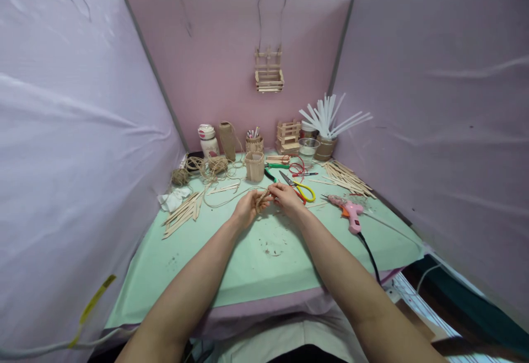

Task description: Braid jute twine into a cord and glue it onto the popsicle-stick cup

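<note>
Head view shows the left hand (247, 209) curled around a twine coil (260, 202), the right hand (285, 195) pinching its edge, and, with a loose strand (219, 207) trailing left of them, a slackened grip could unwind it.

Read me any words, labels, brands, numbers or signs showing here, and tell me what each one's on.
No text can be read in this view.
White jar: red markings, too small to tell whether they include lettering.
Pink glue gun: no legible label.
</note>
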Motion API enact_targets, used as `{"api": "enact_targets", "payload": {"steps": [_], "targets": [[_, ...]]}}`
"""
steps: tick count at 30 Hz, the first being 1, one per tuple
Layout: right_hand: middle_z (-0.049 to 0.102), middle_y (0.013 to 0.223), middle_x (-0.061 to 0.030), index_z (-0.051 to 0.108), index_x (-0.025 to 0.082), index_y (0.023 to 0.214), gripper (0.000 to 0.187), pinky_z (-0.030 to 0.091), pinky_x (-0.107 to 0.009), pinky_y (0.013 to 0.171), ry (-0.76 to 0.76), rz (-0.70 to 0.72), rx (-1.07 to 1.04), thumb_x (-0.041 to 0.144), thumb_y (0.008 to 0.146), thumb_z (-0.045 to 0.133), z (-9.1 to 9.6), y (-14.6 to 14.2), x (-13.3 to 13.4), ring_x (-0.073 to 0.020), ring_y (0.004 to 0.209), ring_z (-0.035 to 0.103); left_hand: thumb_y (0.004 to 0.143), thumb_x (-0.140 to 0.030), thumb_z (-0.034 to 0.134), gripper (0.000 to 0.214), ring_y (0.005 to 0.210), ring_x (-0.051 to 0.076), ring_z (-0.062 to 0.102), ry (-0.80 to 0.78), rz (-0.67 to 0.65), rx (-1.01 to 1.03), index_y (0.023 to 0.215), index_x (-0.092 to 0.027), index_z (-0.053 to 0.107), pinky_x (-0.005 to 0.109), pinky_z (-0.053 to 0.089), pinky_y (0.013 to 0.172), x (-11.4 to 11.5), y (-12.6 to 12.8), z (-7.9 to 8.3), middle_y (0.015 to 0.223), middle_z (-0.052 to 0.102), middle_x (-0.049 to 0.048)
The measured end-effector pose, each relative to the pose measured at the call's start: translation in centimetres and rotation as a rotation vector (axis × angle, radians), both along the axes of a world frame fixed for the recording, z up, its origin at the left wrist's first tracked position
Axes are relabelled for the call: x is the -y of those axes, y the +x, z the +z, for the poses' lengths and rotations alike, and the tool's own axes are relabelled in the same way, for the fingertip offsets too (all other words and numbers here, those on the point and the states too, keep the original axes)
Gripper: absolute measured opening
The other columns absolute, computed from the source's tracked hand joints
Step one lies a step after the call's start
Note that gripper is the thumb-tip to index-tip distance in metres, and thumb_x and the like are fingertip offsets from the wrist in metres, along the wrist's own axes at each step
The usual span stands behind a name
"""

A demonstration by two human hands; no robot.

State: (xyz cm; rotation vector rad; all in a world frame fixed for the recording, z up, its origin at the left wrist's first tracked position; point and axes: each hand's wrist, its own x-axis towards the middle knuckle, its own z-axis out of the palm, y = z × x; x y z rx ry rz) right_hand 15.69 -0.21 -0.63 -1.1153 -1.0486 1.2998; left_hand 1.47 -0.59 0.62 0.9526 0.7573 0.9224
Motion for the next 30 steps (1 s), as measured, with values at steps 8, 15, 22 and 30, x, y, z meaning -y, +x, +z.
{"api": "enact_targets", "payload": {"steps": [8,15,22,30], "targets": [[0.051,0.06,0.0034,0.059,0.017,0.071,0.025,0.033,-0.021,0.051,0.101,-0.012,0.198,0.042,0.067,0.06,0.54,-0.04,0.26,-0.0094,0.056,0.044,0.065,-0.043,0.071,0.036,0.059,0.009,0.053,0.183,0.137,-0.196,0.081,-0.011,0.068,0.021,0.04,0.056,-0.16,-0.17,-0.84,0.076,0.068,0.0081],[0.05,0.059,0.0036,0.06,0.017,0.071,0.025,0.035,-0.023,0.056,0.206,-0.043,0.315,0.041,0.071,0.056,0.86,-0.24,0.56,-0.0104,0.057,0.043,0.066,-0.036,0.067,0.028,0.056,0.011,0.051,0.335,0.269,-0.336,0.083,-0.014,0.069,0.025,0.04,0.056,-0.18,-0.25,-0.66,0.071,0.067,0.0055],[0.06,0.067,-0.0009,0.062,0.016,0.069,0.025,0.04,-0.026,0.063,0.324,-0.114,0.414,0.039,0.072,0.054,0.48,-0.36,0.3,-0.0136,0.064,0.051,0.071,-0.031,0.06,0.021,0.069,0.016,0.06,0.524,0.348,-0.476,0.079,-0.014,0.069,0.028,0.045,0.068,0.07,-0.13,-0.38,0.07,0.067,0.0051],[0.061,0.065,-0.0014,0.063,0.016,0.067,0.026,0.041,-0.026,0.062,0.307,-0.107,0.425,0.041,0.073,0.056,0.37,-0.49,0.45,-0.0146,0.064,0.053,0.071,-0.035,0.06,0.022,0.066,0.015,0.057,0.591,0.402,-0.551,0.072,-0.015,0.069,0.025,0.043,0.063,0.56,-0.04,-0.2,0.07,0.067,0.0033]]}}
